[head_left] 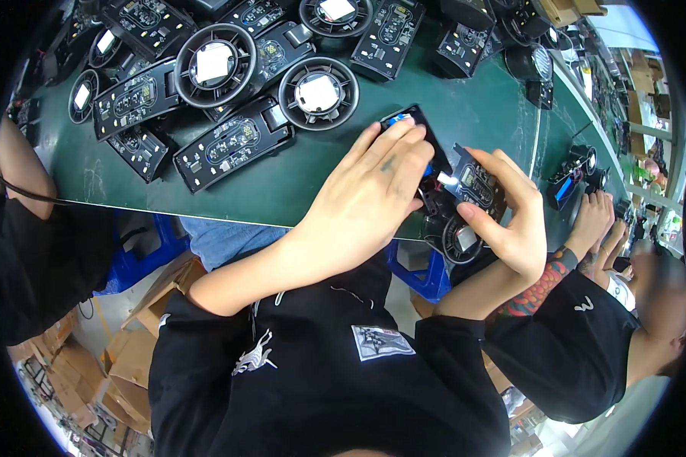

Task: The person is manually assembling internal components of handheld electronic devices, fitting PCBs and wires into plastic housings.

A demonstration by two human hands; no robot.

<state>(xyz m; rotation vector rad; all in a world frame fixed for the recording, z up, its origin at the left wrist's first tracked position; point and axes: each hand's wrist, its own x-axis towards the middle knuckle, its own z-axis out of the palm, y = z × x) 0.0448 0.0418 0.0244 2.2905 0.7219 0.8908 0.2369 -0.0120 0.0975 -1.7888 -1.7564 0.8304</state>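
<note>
My left hand (381, 186) is closed over a black rectangular housing (428, 126), with something blue showing inside it beside the fingers. Between thumb and fingers, my right hand (520, 217) grips a black circuit board (476, 181) just right of that housing. Below the board hangs a round black spoked ring (462, 238) with a white square at its centre. Small dark parts, perhaps wires, lie in the gap between both hands; their joins are hidden. All this is held over the near edge of the green table (259, 202).
Several similar black units with boards (236, 145) and spoked rings (318, 93) crowd the table's far left and back. On the right, a co-worker's hand (594, 217) is by another unit (568, 179). Another person's arm (24, 164) is at left. Cardboard boxes (129, 373) stand below.
</note>
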